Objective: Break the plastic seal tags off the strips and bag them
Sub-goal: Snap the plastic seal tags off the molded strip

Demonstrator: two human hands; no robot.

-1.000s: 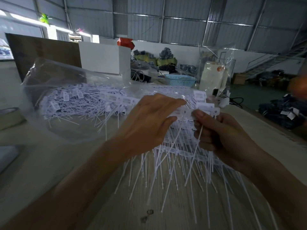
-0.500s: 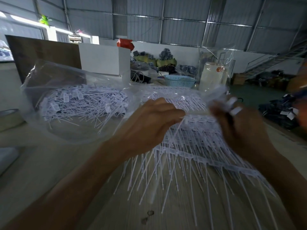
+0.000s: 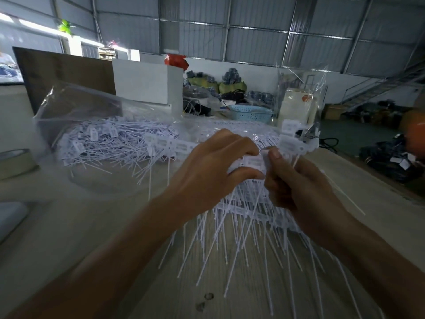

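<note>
Two hands, left hand (image 3: pixel 207 171) and right hand (image 3: pixel 299 180), curled around one strip (image 3: pixel 254 161).

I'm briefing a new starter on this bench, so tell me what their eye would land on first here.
First, the two hands mid-frame: the left hand and right hand both pinch a white strip of seal tags between them. Below them, a heap of strips fans its thin tails across the wooden table. To the left lies a clear plastic bag stuffed with loose tags.
</note>
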